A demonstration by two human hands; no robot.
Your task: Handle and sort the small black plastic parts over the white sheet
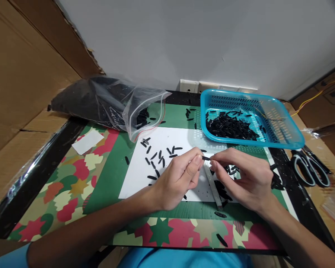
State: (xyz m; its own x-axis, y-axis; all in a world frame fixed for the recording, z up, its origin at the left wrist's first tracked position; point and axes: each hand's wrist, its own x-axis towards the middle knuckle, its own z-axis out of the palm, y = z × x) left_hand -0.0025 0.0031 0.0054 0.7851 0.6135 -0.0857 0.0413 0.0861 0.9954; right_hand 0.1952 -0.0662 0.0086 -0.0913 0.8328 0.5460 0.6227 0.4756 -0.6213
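A small black oval piece (206, 158) is held between my two hands above the white sheet (167, 136). My left hand (181, 178) pinches its left end between thumb and bent forefinger. The thumb and forefinger tips of my right hand (240, 175) close on its right end. Several similar loose black pieces (154, 156) lie scattered on the sheet left of my hands. More pieces (222, 190) are heaped under my right hand, partly hidden by it. A pale flat stick (213, 186) lies between my hands.
A blue basket (281, 143) of black pieces stands at the back right. An open clear zip bag (106, 104) of dark pieces lies at the back left. Scissors (309, 169) rest at the right. A white paper scrap (88, 142) lies on the left. Cardboard and a wall surround the table.
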